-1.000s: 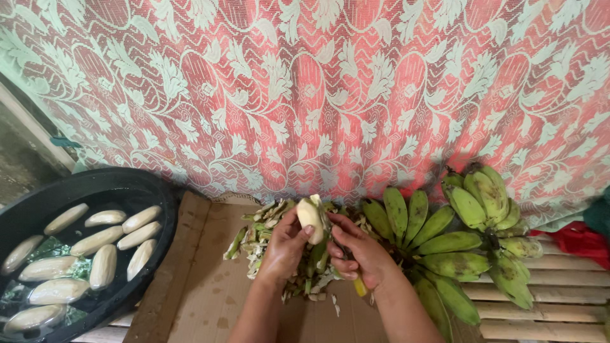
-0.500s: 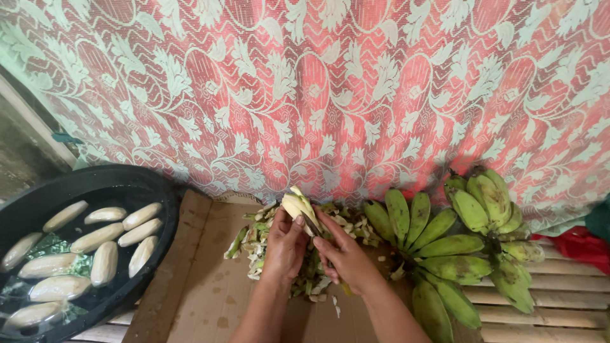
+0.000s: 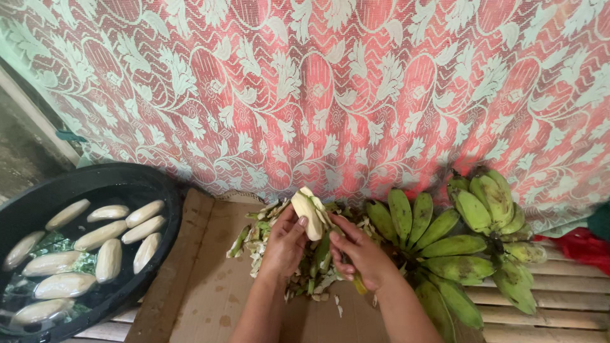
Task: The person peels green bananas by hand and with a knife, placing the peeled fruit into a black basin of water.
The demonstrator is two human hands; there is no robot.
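A red and pale green lace curtain [image 3: 356,89] with a leaf pattern fills the whole upper part of the view, hanging down to the floor. Below it, on the left, sits a wide round black basin [image 3: 152,190] holding water and about a dozen pale, peeled bananas [image 3: 101,235], some floating side by side, with scraps of green at the bottom. Beside the basin, a flat sheet of brown cardboard [image 3: 197,292] lies over a floor of light wooden slats [image 3: 559,305]. On the right, two bunches of unpeeled green bananas [image 3: 457,248] rest on the slats, fanned out and touching each other; a bit of red cloth [image 3: 578,244] shows just past them at the right edge.

In the middle, a heap of green and cream banana peelings [image 3: 267,244] lies on the cardboard, right in front of the curtain's hem. Above this heap the person's left hand [image 3: 286,244] is closed around a partly peeled banana [image 3: 306,213], thumb pressed on its pale flesh, holding it upright with its tip pointing at the curtain. The right hand [image 3: 365,254] is just beside it, fingers curled in toward the banana's lower part, where strips of green skin hang; whether it grips a peel or a tool cannot be told. No packages, labels or signs are visible.
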